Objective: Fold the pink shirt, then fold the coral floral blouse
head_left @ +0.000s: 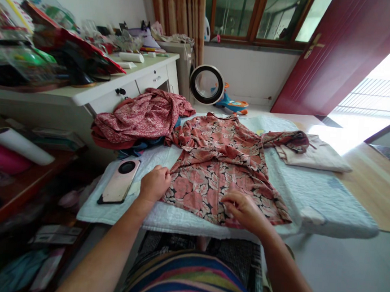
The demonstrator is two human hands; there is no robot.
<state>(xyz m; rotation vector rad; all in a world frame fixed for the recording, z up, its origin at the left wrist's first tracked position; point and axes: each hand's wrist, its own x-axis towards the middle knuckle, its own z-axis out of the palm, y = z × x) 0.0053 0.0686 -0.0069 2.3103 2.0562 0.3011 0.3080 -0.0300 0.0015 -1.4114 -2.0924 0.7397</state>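
Observation:
A pink and black shirt [199,182] with a leaf and flower print lies spread on a padded, pale blue cloth [332,206]. Its collar points away from me, and one sleeve stretches out to the right. My left hand [156,182] is closed on the shirt's left side edge, near the lower corner. Over the lower front, right of the middle, my right hand [244,208] has its fingers curled and pinched at the fabric. Creases run across the shirt's waist.
Left of my left hand lies a phone [119,183]. Behind it is a heap of red patterned clothes [143,119]. A folded beige garment [319,155] lies at right. A cluttered white cabinet [118,96] and an open round washer door [207,85] stand beyond.

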